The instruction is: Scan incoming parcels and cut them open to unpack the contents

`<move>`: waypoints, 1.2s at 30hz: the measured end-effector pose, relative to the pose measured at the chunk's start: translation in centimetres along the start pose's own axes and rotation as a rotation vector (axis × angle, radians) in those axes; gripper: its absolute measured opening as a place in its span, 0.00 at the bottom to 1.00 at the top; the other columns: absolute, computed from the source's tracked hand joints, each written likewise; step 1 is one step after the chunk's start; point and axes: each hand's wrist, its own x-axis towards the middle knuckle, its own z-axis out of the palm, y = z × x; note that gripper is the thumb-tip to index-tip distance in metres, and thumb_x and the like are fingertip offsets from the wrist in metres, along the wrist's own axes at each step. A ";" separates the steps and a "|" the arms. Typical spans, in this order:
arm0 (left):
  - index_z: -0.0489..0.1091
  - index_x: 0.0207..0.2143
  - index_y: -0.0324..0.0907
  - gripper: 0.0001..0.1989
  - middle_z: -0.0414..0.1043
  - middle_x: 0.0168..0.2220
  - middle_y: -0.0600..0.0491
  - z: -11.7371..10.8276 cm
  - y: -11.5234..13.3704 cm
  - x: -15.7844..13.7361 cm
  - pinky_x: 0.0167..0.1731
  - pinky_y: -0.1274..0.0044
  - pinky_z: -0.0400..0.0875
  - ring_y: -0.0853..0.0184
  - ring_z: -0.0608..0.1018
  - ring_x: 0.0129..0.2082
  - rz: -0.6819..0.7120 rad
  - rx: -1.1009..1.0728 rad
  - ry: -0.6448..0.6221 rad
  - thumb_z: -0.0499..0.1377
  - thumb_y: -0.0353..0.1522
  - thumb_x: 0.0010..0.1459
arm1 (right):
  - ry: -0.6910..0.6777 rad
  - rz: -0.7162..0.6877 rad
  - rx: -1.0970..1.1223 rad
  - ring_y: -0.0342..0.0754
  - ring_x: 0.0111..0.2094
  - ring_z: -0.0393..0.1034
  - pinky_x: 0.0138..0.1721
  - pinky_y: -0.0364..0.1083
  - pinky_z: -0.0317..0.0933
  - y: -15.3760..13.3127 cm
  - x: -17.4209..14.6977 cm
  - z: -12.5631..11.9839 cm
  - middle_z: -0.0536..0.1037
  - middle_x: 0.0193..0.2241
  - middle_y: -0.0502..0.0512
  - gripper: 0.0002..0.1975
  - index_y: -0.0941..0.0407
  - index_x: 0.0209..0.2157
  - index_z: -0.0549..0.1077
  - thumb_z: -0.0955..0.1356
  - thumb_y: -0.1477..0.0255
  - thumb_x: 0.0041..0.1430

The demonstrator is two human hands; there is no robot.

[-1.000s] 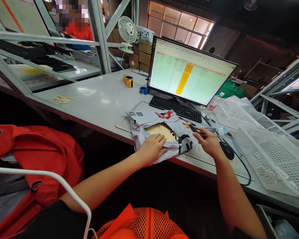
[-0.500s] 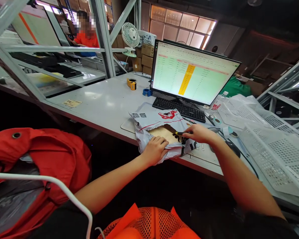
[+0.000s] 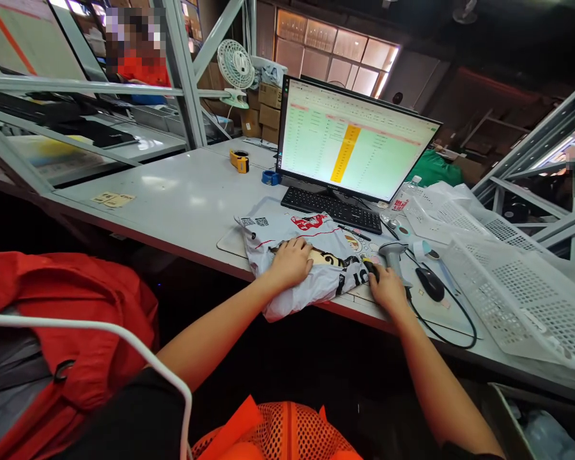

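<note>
A white plastic mailer bag (image 3: 306, 300) with red and black print lies on the desk, its top torn. Through the tear shows a tan item with black markings (image 3: 326, 258). My left hand (image 3: 291, 262) rests palm down over the tear, fingers stretched and pressing on the bag. Beside the bag's right end, my right hand (image 3: 387, 287) is closed on a small yellow-and-black cutter (image 3: 371, 267), low over the desk mat. Its fingers are partly hidden. Just beyond that hand stands a grey barcode scanner (image 3: 393, 257).
A monitor (image 3: 349, 140) and black keyboard (image 3: 333, 209) stand behind the bag. A mouse (image 3: 430, 283) with its cable and white perforated baskets (image 3: 517, 294) are at right. Tape rolls (image 3: 239, 161) lie at left. A red bag (image 3: 86, 332) hangs below the desk. Another person (image 3: 144, 67) sits beyond the frame.
My right hand has drawn the cutter out of the tear, right and down to the bag's end. My left hand has slid up over the opening, covering part of it. The view has shifted right.
</note>
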 end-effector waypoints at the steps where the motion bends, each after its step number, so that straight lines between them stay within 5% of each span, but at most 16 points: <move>1: 0.72 0.57 0.36 0.18 0.72 0.56 0.39 0.2 -0.1 0.0 0.56 0.60 0.67 0.49 0.71 0.57 0.003 0.000 -0.003 0.55 0.34 0.70 | 0.000 0.000 -0.040 0.66 0.50 0.74 0.51 0.58 0.67 -0.3 0.1 0.3 0.77 0.49 0.73 0.25 0.62 0.63 0.73 0.61 0.67 0.70; 5: 0.75 0.49 0.35 0.15 0.74 0.52 0.38 0.5 0.0 0.2 0.52 0.58 0.68 0.48 0.72 0.55 0.006 0.023 -0.001 0.52 0.32 0.71 | 0.137 -0.063 0.052 0.66 0.53 0.70 0.56 0.59 0.65 -2.4 1.5 -1.0 0.76 0.51 0.72 0.24 0.64 0.60 0.74 0.61 0.69 0.68; 8: 0.75 0.46 0.34 0.13 0.74 0.49 0.37 0.6 0.3 0.4 0.52 0.59 0.67 0.48 0.72 0.54 0.003 0.037 0.009 0.51 0.29 0.70 | 0.224 -0.293 0.339 0.59 0.57 0.70 0.62 0.56 0.62 -6.3 3.3 -2.4 0.77 0.54 0.67 0.23 0.62 0.58 0.75 0.60 0.71 0.68; 13: 0.73 0.48 0.36 0.13 0.74 0.51 0.40 0.8 0.2 -0.1 0.52 0.60 0.67 0.50 0.71 0.53 0.025 0.020 0.045 0.50 0.29 0.71 | -0.204 -0.629 0.505 0.51 0.64 0.68 0.68 0.51 0.57 -13.5 6.7 -1.7 0.74 0.63 0.60 0.27 0.58 0.62 0.74 0.64 0.80 0.62; 16: 0.72 0.46 0.37 0.11 0.75 0.50 0.42 0.9 -0.2 -0.4 0.54 0.61 0.66 0.52 0.71 0.53 0.057 -0.017 0.074 0.50 0.29 0.71 | -0.400 -0.619 0.465 0.53 0.69 0.61 0.71 0.53 0.52 -14.6 8.4 -0.7 0.67 0.68 0.61 0.29 0.57 0.67 0.70 0.67 0.75 0.65; 21: 0.73 0.41 0.38 0.11 0.76 0.45 0.43 0.9 -0.8 -0.3 0.52 0.61 0.66 0.52 0.71 0.50 0.139 -0.046 0.075 0.51 0.31 0.70 | -0.543 -0.647 0.367 0.57 0.74 0.51 0.73 0.53 0.47 -13.7 9.6 0.1 0.56 0.73 0.65 0.37 0.59 0.72 0.61 0.70 0.65 0.67; 30: 0.77 0.30 0.40 0.15 0.80 0.37 0.43 0.1 -0.1 0.1 0.49 0.59 0.65 0.52 0.74 0.46 0.139 -0.096 -0.045 0.53 0.30 0.66 | -0.455 -0.567 0.242 0.62 0.75 0.46 0.71 0.60 0.49 -14.1 8.2 1.2 0.48 0.75 0.67 0.41 0.57 0.74 0.56 0.71 0.63 0.66; 36: 0.73 0.27 0.42 0.18 0.77 0.32 0.48 -1.8 0.7 -3.8 0.51 0.63 0.65 0.58 0.75 0.42 0.310 -0.178 -0.052 0.53 0.34 0.69 | -0.340 -0.512 0.184 0.60 0.74 0.50 0.70 0.57 0.52 -15.2 7.6 1.2 0.55 0.73 0.70 0.34 0.62 0.71 0.60 0.67 0.63 0.69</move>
